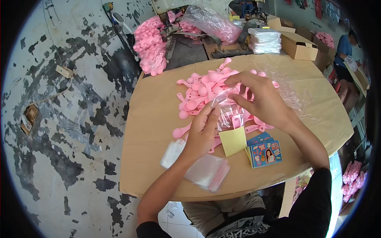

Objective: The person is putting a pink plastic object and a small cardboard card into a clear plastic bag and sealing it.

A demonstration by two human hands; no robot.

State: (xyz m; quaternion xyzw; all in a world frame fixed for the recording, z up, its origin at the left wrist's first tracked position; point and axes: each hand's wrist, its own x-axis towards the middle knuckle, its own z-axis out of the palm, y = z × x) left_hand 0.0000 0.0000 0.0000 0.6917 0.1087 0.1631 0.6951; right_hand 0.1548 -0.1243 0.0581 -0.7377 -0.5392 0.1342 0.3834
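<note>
My left hand [204, 129] pinches a clear plastic bag [228, 115] between thumb and fingers above the table. A yellow card [233, 141] shows at the bag's lower end, with a pink handle just above it. I cannot tell whether either is inside the bag. Over the bag's upper right, my right hand [262, 97] is curved with thumb and fingers apart, seemingly holding nothing. Behind both hands spreads a heap of pink plastic spoons [202, 89]. Nearer me lie a stack of clear bags [206, 170] and a stack of printed blue cards [266, 152].
Brown paper covers the table [147, 119]. Loose clear wrappers [291, 93] lie at its right. Beyond it are bagged pink goods [151, 45], a stack of clear packs [264, 41] and cardboard boxes [298, 45]. A person [346, 53] sits at the far right.
</note>
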